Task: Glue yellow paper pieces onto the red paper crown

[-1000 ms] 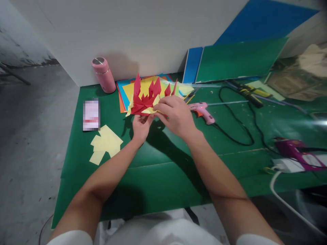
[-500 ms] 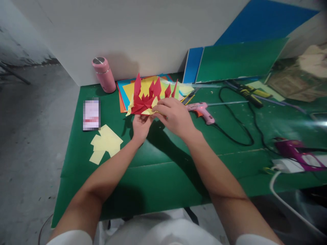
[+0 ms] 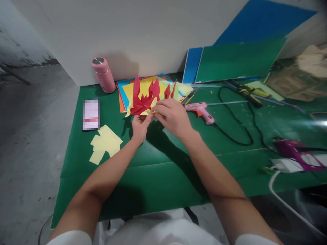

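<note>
Both hands hold a red and yellow folded-paper model (image 3: 143, 103) with several upright red points, lifted over the green table (image 3: 163, 190). My left hand (image 3: 140, 129) grips its lower edge from below, thumb against the near side. At its right side, the fingers of my right hand (image 3: 172, 114) pinch a yellow paper piece (image 3: 154, 103) on the front; the fingertips meet the left thumb and partly hide what lies between them. Coloured paper sheets (image 3: 124, 97) lie behind the model. Just right of my right hand rests a pink glue gun (image 3: 202, 111) with a clear glue stick in it.
Pale yellow paper pieces (image 3: 107, 141) and a phone (image 3: 91, 114) lie at the left, a pink flask (image 3: 104, 75) behind them. Black cable loops across the right side toward a white power strip (image 3: 287, 165) and a purple device (image 3: 291, 149). Boards (image 3: 237, 63) lean at the back.
Almost nothing differs. The paper model and both hands have shifted very slightly left, with the same grip on it.
</note>
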`<state>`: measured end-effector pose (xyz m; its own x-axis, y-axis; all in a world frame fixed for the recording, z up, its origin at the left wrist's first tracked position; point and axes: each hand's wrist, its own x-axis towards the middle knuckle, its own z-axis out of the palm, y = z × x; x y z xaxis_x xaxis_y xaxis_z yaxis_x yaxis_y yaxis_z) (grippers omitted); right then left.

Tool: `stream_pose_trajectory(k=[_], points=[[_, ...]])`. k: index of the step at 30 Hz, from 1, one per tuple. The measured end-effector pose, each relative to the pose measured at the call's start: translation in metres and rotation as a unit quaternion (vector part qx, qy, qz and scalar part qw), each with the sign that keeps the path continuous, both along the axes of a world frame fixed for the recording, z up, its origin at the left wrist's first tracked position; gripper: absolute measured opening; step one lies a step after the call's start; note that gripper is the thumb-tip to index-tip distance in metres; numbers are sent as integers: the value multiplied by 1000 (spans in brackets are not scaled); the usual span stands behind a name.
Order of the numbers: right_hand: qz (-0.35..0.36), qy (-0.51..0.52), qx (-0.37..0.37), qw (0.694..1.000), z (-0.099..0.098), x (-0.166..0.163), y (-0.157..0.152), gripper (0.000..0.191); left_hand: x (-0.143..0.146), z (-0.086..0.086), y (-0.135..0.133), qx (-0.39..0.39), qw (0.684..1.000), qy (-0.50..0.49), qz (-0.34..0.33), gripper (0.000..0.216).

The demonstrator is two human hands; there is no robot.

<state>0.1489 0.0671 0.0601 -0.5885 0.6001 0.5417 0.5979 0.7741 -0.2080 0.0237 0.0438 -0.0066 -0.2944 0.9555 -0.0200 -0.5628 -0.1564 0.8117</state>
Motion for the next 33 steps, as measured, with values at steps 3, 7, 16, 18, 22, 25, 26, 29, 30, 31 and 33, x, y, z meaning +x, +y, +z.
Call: stream_pose_trajectory(k=[3, 7, 16, 18, 22, 25, 26, 29, 30, 31, 33], points=[[-1, 4, -2, 1000, -1, 0, 0, 22, 0, 0, 0, -14, 1000, -4, 1, 46], [0, 6, 8, 1000, -1, -1, 0, 24, -1, 0, 1, -10, 1000, -16, -9, 43], [6, 11, 21, 1000, -4, 0, 2, 23, -2, 3, 0, -3, 999, -30, -24, 41], [6, 6, 4, 1000, -1, 1, 1, 22, -2, 2, 0, -1, 999, -28, -26, 43], [20, -9, -29, 999, 8, 3, -2, 17, -2, 0, 1, -16, 1000, -20, -12, 39], [20, 14, -49, 998, 18, 5, -7, 18, -2, -1, 3, -22, 1000, -23, -2, 38], [10, 41, -55, 998, 22, 5, -9, 18, -3, -1, 4, -22, 999, -24, -2, 39], [-43, 169, -99, 980, 27, 5, -19, 16, -3, 3, 4, -20, 999, -30, -12, 40], [-55, 210, -140, 966, 25, 4, -24, 19, -3, 4, 3, -18, 999, -32, -13, 40], [-58, 243, -200, 947, 20, 3, -29, 24, -4, 5, 3, -16, 999, -32, -11, 41], [-15, 244, -374, 895, 5, -2, -37, 38, -4, 7, 2, -16, 999, -27, -4, 42]])
